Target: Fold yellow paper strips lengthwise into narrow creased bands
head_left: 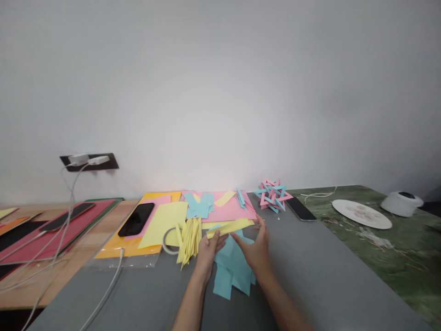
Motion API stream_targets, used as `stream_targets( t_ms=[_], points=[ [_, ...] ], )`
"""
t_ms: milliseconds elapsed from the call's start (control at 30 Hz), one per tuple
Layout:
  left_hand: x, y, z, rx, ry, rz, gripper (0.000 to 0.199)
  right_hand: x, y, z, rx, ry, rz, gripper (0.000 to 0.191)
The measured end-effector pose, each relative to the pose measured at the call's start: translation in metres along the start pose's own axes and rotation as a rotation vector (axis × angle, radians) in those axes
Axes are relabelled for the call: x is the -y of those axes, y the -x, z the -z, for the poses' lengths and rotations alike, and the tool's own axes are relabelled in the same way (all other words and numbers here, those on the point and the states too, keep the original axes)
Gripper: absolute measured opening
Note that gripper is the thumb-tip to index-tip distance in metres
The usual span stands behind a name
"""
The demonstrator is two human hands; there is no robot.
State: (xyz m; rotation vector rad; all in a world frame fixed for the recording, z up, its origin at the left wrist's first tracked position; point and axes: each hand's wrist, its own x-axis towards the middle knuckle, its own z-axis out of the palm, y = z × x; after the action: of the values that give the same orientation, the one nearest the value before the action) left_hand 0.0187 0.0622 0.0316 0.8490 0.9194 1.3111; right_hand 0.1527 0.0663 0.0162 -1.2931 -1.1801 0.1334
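My left hand (209,252) pinches the near end of a long yellow paper strip (230,226), which runs right and away over the grey table (310,266). My right hand (255,247) is beside it with fingers spread, its fingertips at the strip's far part, over a pile of blue paper pieces (231,272). A bundle of folded yellow strips (189,239) lies just left of my left hand, next to a roll of tape (167,242).
Pink (225,209), yellow (161,223) and orange sheets lie behind, with a black phone (136,219) on them. A pink-and-blue woven paper star (273,194), a second phone (300,209), a white plate (361,214) and a white bowl (401,203) sit to the right. Charger cables (103,294) trail left.
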Motion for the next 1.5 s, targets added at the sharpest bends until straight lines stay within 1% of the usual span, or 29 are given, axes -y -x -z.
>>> stream_targets(
  t_ms=[33, 100, 133, 200, 367, 467, 600, 700, 800, 900, 1100, 1200, 1333, 1500],
  points=[
    [-0.001, 0.0, -0.001, 0.002, 0.006, -0.002, 0.039, -0.004, 0.0, -0.002, 0.105, -0.098, -0.077, 0.051],
    [-0.001, 0.001, -0.002, 0.016, -0.001, 0.003, 0.04, -0.01, 0.0, -0.007, 0.384, -0.29, -0.222, 0.038],
    [-0.002, 0.002, -0.003, 0.023, -0.01, 0.009, 0.039, -0.012, 0.0, -0.009, 0.449, -0.365, -0.274, 0.036],
    [-0.002, 0.003, -0.005, 0.036, -0.029, 0.023, 0.037, -0.013, 0.001, -0.012, 0.492, -0.461, -0.358, 0.034],
    [0.0, 0.003, -0.004, 0.071, -0.042, 0.023, 0.036, -0.011, 0.004, -0.014, 0.402, -0.546, -0.511, 0.029],
    [0.004, 0.001, -0.003, 0.056, -0.034, 0.028, 0.035, -0.012, 0.007, -0.016, 0.377, -0.595, -0.579, 0.026],
    [0.008, -0.002, -0.002, 0.01, -0.035, 0.026, 0.03, -0.011, 0.011, -0.017, 0.35, -0.586, -0.618, 0.025],
    [0.009, -0.003, -0.003, -0.03, -0.038, 0.033, 0.027, -0.007, 0.012, -0.016, 0.325, -0.556, -0.626, 0.027],
    [0.009, -0.003, -0.003, 0.006, -0.053, 0.033, 0.03, -0.001, 0.011, -0.014, 0.297, -0.547, -0.606, 0.027],
    [0.01, -0.002, -0.002, 0.03, -0.066, 0.005, 0.036, 0.003, 0.01, -0.014, 0.303, -0.568, -0.608, 0.028],
    [0.015, -0.004, 0.001, -0.018, -0.033, 0.0, 0.032, 0.0, 0.014, -0.017, 0.285, -0.6, -0.647, 0.028],
    [0.015, -0.006, 0.001, -0.018, -0.031, 0.01, 0.031, 0.0, 0.015, -0.017, 0.301, -0.614, -0.65, 0.028],
    [0.014, -0.006, 0.002, -0.017, -0.054, 0.001, 0.03, 0.0, 0.013, -0.017, 0.369, -0.594, -0.625, 0.028],
    [0.018, -0.006, 0.003, 0.045, -0.057, -0.014, 0.03, -0.004, 0.014, -0.018, 0.344, -0.587, -0.627, 0.028]
  ],
)
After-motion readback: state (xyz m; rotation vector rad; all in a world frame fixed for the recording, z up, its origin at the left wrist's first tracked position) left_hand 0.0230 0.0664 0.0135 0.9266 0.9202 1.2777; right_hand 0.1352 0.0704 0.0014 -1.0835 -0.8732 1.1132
